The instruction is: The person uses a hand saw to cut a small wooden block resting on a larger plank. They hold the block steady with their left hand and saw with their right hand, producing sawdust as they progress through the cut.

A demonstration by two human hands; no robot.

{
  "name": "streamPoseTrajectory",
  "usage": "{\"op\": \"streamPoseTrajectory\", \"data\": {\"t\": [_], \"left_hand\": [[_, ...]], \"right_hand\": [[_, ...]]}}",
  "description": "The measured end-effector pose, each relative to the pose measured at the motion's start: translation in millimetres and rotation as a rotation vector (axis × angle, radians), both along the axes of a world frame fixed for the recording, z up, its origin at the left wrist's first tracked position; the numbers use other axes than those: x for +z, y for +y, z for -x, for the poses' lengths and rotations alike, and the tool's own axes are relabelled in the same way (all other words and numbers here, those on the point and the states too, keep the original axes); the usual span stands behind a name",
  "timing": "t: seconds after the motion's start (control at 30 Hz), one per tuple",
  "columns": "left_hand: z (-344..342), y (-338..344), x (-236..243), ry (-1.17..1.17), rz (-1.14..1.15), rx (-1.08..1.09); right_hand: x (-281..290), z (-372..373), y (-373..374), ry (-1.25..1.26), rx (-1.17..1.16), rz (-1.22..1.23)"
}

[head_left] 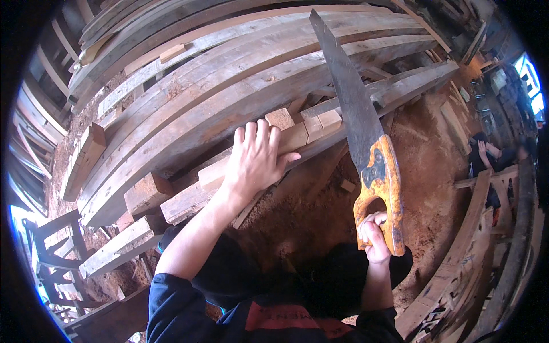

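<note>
My left hand (254,153) presses down on a short, pale wooden batten (294,138), its fingers bent over the far edge and the thumb along the near side. Small cut blocks (328,122) sit at the right end of the batten, and another block (279,118) lies just beyond my fingers. These pieces rest on a longer beam (186,204). My right hand (374,233) grips the worn yellow handle of a handsaw (350,94). The saw's blade points up and away, held apart from the batten to its right.
Long, thick planks (229,94) are stacked beyond my hands. A squared timber end (147,193) juts out at the left. Brown, dusty ground (320,211) shows below, with an offcut on it. At the right are curved boards (457,268) and another person (486,151).
</note>
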State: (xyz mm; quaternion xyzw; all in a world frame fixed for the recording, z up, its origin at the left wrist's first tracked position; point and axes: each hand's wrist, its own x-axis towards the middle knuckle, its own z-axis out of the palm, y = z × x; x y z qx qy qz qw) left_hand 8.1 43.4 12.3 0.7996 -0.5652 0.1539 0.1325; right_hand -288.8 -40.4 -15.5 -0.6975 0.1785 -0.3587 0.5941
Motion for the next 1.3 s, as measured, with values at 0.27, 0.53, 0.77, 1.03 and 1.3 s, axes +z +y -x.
{"op": "streamPoseTrajectory", "data": {"t": [0.27,0.53,0.77,1.03,1.3], "left_hand": [[3,-7,-17,0.056,0.021,-0.048],[-9,-9,-15,0.121,-0.025,-0.091],[-5,-11,-18,0.163,0.001,-0.057],[-8,-11,-17,0.201,0.012,-0.103],[-10,-8,-15,0.185,0.009,-0.122]], "right_hand": [[-19,21,4,0.075,-0.068,0.007],[-19,20,14,0.042,-0.100,-0.093],[-1,-9,37,-0.037,-0.149,-0.194],[7,-27,63,0.054,-0.188,-0.140],[4,-37,79,0.104,-0.248,-0.158]]}}
